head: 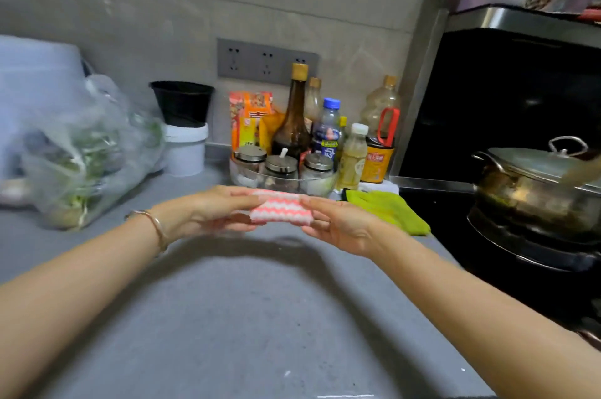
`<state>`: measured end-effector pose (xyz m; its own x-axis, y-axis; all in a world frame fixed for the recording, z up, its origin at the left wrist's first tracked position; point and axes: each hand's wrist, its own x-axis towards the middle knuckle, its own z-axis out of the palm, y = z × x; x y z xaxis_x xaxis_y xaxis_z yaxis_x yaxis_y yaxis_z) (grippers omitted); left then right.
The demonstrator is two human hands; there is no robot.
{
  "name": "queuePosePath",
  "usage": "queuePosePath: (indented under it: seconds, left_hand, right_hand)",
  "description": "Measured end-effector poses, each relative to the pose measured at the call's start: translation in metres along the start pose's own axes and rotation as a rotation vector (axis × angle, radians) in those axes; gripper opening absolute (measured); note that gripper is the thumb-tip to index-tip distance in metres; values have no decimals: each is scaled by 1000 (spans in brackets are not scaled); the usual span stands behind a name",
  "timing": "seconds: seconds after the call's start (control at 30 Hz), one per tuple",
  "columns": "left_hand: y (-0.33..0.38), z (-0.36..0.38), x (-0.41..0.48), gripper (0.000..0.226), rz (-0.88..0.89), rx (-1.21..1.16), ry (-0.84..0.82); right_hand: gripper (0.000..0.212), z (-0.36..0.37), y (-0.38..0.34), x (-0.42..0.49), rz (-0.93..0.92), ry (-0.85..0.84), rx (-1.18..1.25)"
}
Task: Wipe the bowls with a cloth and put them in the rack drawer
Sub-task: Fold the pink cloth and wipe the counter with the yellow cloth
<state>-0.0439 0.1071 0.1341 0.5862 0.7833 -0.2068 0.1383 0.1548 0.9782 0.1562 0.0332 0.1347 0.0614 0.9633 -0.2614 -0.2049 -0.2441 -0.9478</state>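
A folded pink-and-white zigzag cloth (280, 211) is held above the grey counter (247, 317) between both hands. My left hand (208, 211) pinches its left end, thumb under and fingers on top. My right hand (338, 224) pinches its right end the same way. No bowl and no rack drawer is in view.
Behind the cloth stand a clear tray of spice jars (281, 171) and several bottles (294, 118). A green cloth (390, 210) lies to the right beside the black stove, which carries a lidded steel pot (533, 190). A plastic bag of greens (87, 157) and a white tub (185, 151) sit on the left.
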Motion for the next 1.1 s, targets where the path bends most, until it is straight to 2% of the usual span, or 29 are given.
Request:
queuePosePath:
  seconds: [0.17,0.33,0.47,0.57,0.77,0.97,1.1]
  left_hand:
    - [-14,-90,24,28,-53,-189,266]
    - [-25,-132,56,37,-34,-269,397]
    - [-38,-145,78,37,10,-271,567]
    - [-50,-154,89,38,-7,-246,664]
    - [-57,-165,90,36,-3,-168,676]
    - [-52,-144,70,46,131,156,762]
    - [-43,-109,49,38,291,252,692]
  right_hand:
    - [34,83,6,89,74,-30,44]
    - [37,121,17,157,79,58,81]
    - [39,131,29,184,71,139,83]
    - [40,133,35,193,40,211,4]
    - [28,127,43,204,-82,405,-316]
    - [27,113,34,153,-112,233,-339]
    - [26,83,19,97,-189,114,-412]
